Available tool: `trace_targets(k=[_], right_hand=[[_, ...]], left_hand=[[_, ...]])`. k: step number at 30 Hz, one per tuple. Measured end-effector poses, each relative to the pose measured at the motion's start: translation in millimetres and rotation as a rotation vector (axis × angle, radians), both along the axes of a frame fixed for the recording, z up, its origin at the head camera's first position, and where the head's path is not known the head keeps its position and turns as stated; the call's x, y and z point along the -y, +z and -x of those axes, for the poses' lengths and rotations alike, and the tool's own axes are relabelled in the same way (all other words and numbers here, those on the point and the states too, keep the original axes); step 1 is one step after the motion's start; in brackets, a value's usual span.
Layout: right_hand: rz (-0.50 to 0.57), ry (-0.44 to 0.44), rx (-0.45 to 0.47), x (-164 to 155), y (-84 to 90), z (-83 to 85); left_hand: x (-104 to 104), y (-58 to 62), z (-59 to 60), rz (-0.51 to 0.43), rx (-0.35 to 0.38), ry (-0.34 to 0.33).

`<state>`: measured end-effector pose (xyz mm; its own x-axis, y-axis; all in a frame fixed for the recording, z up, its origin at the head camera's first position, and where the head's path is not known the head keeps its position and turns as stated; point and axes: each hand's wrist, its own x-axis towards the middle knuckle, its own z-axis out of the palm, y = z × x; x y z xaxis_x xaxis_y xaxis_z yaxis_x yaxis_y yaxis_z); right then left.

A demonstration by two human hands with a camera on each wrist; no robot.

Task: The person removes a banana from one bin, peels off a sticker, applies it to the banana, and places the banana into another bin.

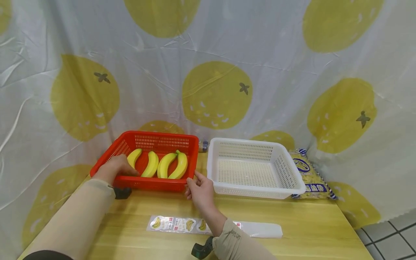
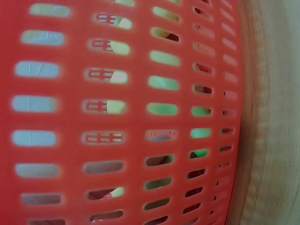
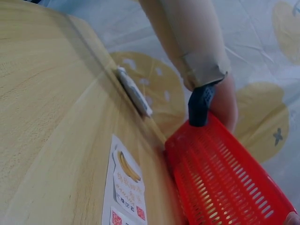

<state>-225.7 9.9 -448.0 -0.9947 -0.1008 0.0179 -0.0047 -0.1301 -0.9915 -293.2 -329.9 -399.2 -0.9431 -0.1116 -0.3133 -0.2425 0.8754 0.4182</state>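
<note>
A red plastic basket (image 1: 146, 183) stands at the left of the table with several bananas (image 1: 151, 164) in it. My left hand (image 1: 118, 167) reaches over its front left rim, beside the leftmost banana (image 1: 134, 156). The fingertips are low behind the front wall, so what they hold is hidden. In the left wrist view the slotted red basket wall (image 2: 136, 122) fills most of the picture. My right hand (image 1: 201, 190) holds the basket's front right corner, thumb and forefinger at the rim. A fingertip (image 3: 291, 218) shows at that rim in the right wrist view.
A white slotted basket (image 1: 251, 190) stands right of the red one, with a yellow and blue packet (image 1: 310, 177) beside it. A strip of banana stickers (image 1: 183, 224) lies on the wooden table (image 1: 156, 206), partly under my right forearm. A lemon-print curtain (image 1: 156, 83) hangs behind.
</note>
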Motion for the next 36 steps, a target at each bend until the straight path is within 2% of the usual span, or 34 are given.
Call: trace_targets(k=[8,13,21,27,36], right_hand=[[0.014,0.010,-0.008,-0.5,0.8,1.1],[0.013,0.012,-0.003,-1.1,1.4,3.0],[0.003,0.002,0.011,-0.8,-0.7,3.5],[0.010,0.002,-0.008,-0.3,-0.7,3.7],[0.014,0.017,0.006,-2.7,0.1,1.4]], left_hand=[[-4.6,4.1,-4.7,-0.071,0.007,0.027],[-5.7,7.0,-4.4,0.026,-0.087,0.000],[-6.5,14.0,-11.2,0.093,-0.163,0.037],[-5.0,11.5,-11.8,0.104,-0.228,0.043],[-4.2,12.8,-14.9,0.114,-0.270,0.068]])
